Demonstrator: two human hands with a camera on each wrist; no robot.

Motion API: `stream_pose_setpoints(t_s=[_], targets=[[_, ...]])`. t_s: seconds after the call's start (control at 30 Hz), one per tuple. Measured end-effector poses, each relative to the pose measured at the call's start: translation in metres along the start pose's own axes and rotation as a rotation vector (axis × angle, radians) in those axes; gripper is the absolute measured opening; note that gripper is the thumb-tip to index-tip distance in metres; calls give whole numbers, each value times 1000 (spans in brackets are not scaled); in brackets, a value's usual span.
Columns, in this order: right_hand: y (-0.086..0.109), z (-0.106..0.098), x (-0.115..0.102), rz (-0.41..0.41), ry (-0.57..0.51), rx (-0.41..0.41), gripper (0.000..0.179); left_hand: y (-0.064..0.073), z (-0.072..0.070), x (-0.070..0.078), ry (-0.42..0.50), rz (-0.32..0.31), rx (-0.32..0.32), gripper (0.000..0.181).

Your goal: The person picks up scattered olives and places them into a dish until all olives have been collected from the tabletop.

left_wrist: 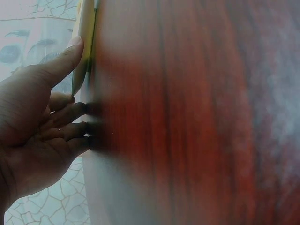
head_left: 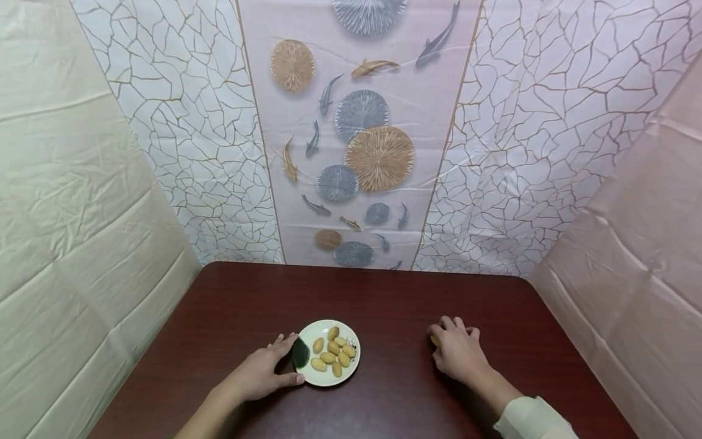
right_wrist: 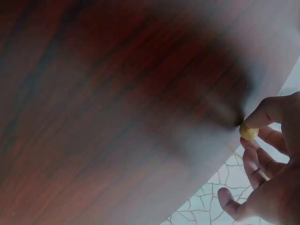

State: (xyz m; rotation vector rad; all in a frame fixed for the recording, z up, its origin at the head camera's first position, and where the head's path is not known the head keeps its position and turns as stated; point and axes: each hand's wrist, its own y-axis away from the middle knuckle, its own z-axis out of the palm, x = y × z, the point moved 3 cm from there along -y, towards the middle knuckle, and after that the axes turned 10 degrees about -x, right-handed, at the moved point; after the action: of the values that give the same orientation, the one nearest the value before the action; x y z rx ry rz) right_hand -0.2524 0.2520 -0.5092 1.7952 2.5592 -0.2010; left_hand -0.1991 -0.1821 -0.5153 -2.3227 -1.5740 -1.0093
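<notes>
A round white plate (head_left: 350, 373) lies on the table, left of the middle, with a dark green patch (head_left: 301, 353) on its left edge. On it are several small yellow oval pieces, fruit-like (head_left: 333, 348). My left hand (head_left: 262, 373) holds the plate's left side, thumb at the near rim and fingers at the far rim. In the left wrist view the plate (left_wrist: 83, 47) shows edge-on beside the thumb. Right of the plate, my right hand (head_left: 458, 350) pinches another yellow oval piece (right_wrist: 249, 131) between thumb and fingers, low over the table; contact with the wood cannot be told.
The dark red-brown wooden table (head_left: 395, 311) has rounded far corners. Behind it hangs a patterned cloth (head_left: 356, 201) with fish and round motifs. Pale cloth walls stand at the left (head_left: 82, 244) and right (head_left: 631, 244).
</notes>
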Motion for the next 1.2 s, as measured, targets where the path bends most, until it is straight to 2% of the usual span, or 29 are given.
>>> stream_pose_setpoints(t_s=[0.5,0.9,1.2], targets=[[-1,-2,-1,10,5,-31,34,1,-1,2,-5,3,8,103],[0,-3,-2,9,25,-58,39,0,-1,0,-7,-6,2,103],[0,-6,-4,14,28,-50,36,1,-1,1,-6,3,10,103]])
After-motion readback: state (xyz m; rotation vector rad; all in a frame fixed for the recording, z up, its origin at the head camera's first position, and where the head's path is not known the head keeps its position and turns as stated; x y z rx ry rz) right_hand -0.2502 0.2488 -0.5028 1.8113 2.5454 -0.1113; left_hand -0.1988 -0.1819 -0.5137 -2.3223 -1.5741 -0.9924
